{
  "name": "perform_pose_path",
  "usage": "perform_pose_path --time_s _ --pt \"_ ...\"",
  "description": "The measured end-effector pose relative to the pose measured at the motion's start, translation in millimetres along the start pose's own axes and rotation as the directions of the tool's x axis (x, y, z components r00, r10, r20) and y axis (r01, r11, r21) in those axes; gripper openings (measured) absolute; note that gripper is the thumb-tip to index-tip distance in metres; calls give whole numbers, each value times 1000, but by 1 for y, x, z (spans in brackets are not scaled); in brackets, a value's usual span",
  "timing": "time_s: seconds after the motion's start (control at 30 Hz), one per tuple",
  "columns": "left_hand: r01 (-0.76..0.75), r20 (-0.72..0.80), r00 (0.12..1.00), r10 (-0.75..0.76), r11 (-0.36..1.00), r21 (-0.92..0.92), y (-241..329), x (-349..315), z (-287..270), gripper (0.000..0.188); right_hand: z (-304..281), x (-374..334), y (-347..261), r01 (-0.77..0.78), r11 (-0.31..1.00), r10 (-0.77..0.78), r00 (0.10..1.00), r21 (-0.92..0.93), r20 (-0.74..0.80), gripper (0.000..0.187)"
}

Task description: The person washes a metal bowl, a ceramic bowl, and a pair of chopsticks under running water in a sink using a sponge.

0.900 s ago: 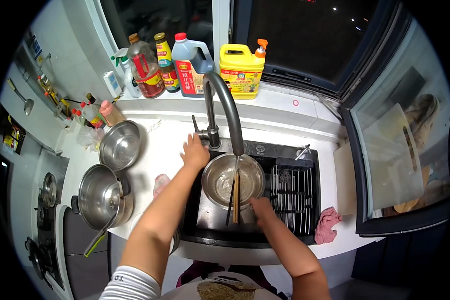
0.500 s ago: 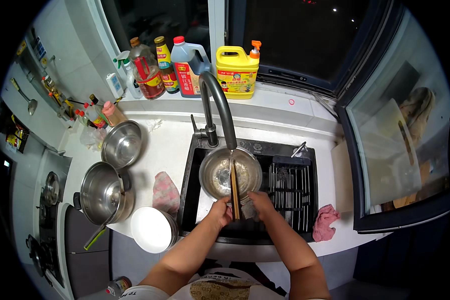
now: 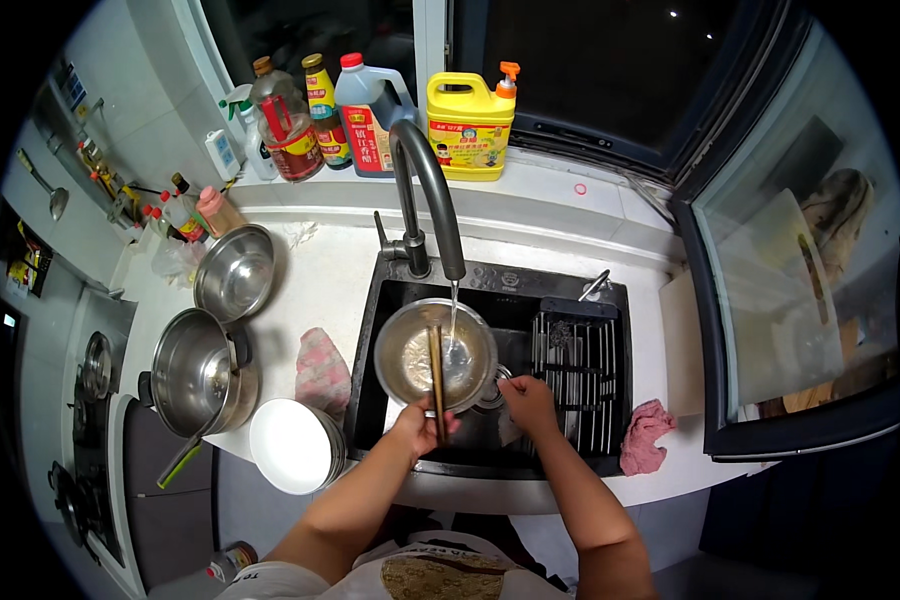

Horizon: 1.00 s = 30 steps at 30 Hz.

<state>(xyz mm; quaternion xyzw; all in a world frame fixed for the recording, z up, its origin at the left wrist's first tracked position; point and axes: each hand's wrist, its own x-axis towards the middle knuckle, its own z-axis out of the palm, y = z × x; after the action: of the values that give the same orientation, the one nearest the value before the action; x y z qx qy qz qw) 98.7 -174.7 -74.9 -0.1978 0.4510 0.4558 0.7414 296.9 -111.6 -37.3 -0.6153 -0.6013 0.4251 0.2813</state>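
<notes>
Fingers [image 3: 438, 425] of the left hand [image 3: 416, 428] close round a bundle of chopsticks [image 3: 437, 372] over the steel basin [image 3: 398, 352] in the sink [image 3: 490, 274]; the right hand's [image 3: 528, 407] curl nearly together above a grey cloth [image 3: 508, 432], grip unclear.

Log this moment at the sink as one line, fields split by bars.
Left hand: gripping chopsticks over metal bowl | Right hand: right of bowl, grip unclear | Faucet: running into bowl

The left grip [image 3: 423, 426] holds chopsticks [image 3: 436, 372] over a metal bowl [image 3: 398, 352] beneath the running faucet [image 3: 437, 190].
</notes>
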Motion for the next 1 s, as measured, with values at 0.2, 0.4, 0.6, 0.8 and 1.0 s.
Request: perform_pose_path --time_s 0.2,0.4,0.6,0.8,1.0 --pt "94 68 993 -99 993 73 17 24 10 25 7 1 12 -45 998 44 999 34 31 28" --pt "264 25 963 -269 956 126 -2 6 -9 32 8 4 40 -93 992 91 996 82 23 26" --pt "219 -96 974 -207 966 134 19 35 -24 32 15 1 50 -95 991 90 994 89 65 27" --pt "191 -253 957 -143 965 178 -7 29 -3 30 14 -2 43 -183 975 170 980 128 108 27" --pt "136 -417 909 -26 962 236 7 49 -21 23 11 -4 50 -259 949 233 960 178 155 29"
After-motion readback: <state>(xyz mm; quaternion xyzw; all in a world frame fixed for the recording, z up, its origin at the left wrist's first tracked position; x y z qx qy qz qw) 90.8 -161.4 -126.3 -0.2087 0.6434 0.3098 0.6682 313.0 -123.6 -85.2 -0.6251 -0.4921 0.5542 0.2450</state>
